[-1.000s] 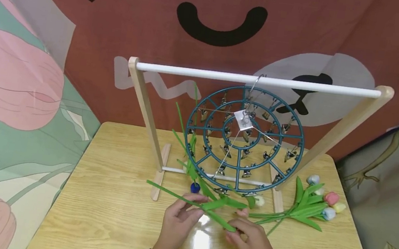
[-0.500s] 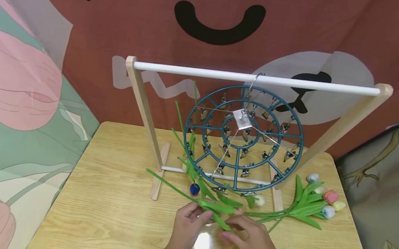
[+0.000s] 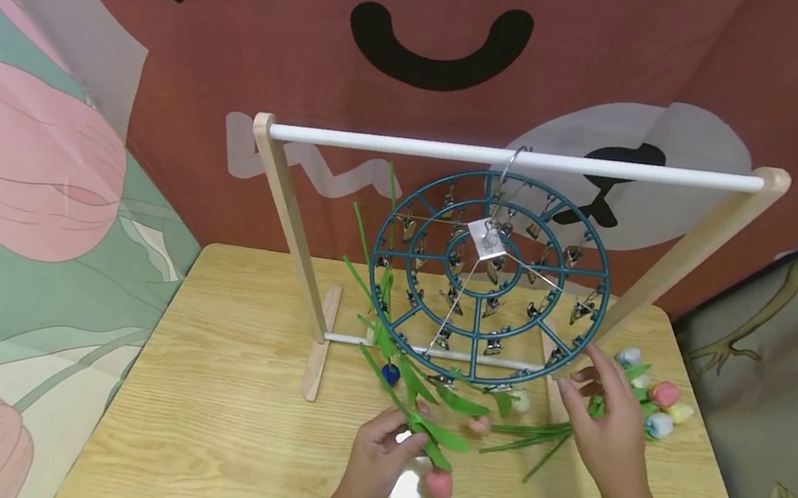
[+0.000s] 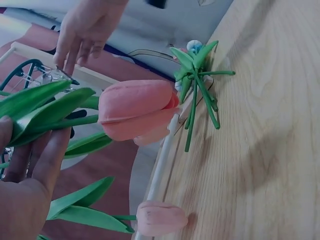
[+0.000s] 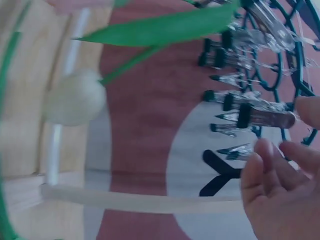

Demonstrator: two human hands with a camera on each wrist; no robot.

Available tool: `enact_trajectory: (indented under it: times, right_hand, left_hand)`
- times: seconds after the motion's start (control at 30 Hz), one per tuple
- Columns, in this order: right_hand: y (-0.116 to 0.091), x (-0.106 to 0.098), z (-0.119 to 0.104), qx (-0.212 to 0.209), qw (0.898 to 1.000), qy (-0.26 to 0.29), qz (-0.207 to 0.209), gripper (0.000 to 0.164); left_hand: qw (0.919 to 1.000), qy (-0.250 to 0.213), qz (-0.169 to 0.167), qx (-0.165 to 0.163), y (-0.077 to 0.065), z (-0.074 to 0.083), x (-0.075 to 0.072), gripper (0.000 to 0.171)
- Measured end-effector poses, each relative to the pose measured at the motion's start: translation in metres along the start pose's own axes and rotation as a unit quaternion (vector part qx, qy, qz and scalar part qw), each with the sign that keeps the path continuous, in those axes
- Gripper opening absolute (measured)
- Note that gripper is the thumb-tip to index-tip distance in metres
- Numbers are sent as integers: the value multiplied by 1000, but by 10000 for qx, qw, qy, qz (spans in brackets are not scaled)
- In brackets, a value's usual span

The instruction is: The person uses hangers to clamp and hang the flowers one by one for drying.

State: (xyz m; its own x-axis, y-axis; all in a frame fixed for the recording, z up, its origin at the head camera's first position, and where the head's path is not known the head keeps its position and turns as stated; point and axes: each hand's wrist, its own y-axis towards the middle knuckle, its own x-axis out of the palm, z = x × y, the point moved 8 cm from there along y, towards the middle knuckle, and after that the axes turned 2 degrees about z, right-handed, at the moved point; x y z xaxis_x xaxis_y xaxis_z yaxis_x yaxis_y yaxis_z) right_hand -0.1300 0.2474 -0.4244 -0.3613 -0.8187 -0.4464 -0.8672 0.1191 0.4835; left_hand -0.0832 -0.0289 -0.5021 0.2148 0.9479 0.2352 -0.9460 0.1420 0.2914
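So, hanging prep, likely.
Your left hand [image 3: 375, 458] pinches the tulip [image 4: 134, 102]; your right hand [image 3: 608, 441], fingers apart, is beside a clip [image 5: 267, 117]. Next move probably needs a squeeze.

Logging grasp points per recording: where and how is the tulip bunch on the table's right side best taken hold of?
Probably by the stems, just below the leaves, coming down from the near side. There the thin stems draw together; their free ends fan apart, and the flower heads lie spread farther right.
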Motion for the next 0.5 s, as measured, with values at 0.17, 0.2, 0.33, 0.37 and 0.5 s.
enact_trajectory:
  times: [0.17, 0.2, 0.33, 0.37, 0.5]
  right_hand:
    - [19, 5, -4, -149, 9972, 491, -541, 51]
    - [21, 6, -4, -127, 9964, 570, -611, 49]
    - [24, 8, -3, -13, 9942, 707, -808, 43]
    - [24, 9, -3, 37, 9938, 721, -840, 41]
    - [23, 15, -4, 73, 9915, 800, -1022, 31]
  left_hand:
    - [9969, -111, -333, 708, 1, 9, 7, 21]
    - [9965, -100, -353, 750, 1, 10, 8, 22]
    - [9958, 39, -423, 812, 3, 10, 9, 24]
    - [9958, 65, -437, 804, 3, 10, 9, 23]
    - [9962, 183, -442, 724, 4, 12, 8, 20]
